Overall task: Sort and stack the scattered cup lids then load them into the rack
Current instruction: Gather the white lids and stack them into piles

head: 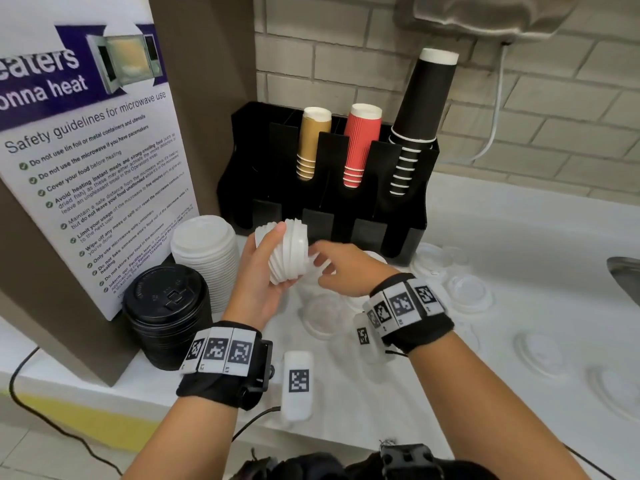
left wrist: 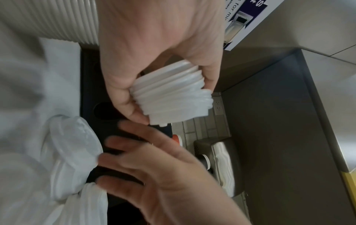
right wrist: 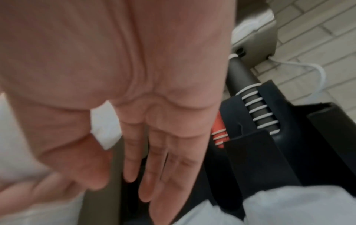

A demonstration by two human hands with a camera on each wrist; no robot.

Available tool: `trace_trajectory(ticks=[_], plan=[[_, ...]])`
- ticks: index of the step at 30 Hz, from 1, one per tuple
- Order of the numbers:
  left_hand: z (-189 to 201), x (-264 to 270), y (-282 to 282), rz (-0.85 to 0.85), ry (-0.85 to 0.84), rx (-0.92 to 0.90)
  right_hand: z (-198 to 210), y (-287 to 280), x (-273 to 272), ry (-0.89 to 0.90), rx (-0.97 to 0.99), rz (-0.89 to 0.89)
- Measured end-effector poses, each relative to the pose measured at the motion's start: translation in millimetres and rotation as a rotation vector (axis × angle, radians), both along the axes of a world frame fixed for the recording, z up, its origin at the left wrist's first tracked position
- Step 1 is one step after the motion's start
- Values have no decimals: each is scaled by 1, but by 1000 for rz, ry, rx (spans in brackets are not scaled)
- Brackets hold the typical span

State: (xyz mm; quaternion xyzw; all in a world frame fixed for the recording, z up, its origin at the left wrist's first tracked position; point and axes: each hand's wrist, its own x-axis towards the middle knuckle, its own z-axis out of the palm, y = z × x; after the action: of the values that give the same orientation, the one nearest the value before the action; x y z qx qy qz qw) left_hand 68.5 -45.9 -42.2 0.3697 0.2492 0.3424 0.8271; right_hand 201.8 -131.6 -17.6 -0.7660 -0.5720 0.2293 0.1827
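Note:
My left hand (head: 266,268) grips a short stack of small white lids (head: 289,251) held sideways above the counter; in the left wrist view the fingers and thumb curl round the stack (left wrist: 171,99). My right hand (head: 332,268) hovers just right of the stack with straight, spread fingers (left wrist: 123,146) and holds nothing; the right wrist view shows its open palm (right wrist: 154,159). The black rack (head: 325,188) stands behind, holding tan, red and black cups. A tall stack of white lids (head: 204,258) and a stack of black lids (head: 166,313) stand at the left.
Several clear lids (head: 467,292) lie scattered on the white counter (head: 519,244) to the right and under my hands. A microwave safety sign (head: 90,161) stands at left. A sink edge (head: 623,275) shows at far right. A brick wall rises behind the rack.

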Motion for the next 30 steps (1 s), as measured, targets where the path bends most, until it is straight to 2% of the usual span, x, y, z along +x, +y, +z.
trace_trajectory(ticks=[3,5,13,27,30], plan=[[-2,0,3,5,22,39,13,-9,-3,279,289,-40],[-3,-1,5,-28,37,66,20,-12,-7,366,368,-8],[-6,-2,1,-193,34,130,27,-14,-8,363,433,-10],[-5,3,-10,-68,25,202,27,-19,-17,406,484,1],[-4,0,-5,-30,27,186,21,-18,-4,467,519,-104]])
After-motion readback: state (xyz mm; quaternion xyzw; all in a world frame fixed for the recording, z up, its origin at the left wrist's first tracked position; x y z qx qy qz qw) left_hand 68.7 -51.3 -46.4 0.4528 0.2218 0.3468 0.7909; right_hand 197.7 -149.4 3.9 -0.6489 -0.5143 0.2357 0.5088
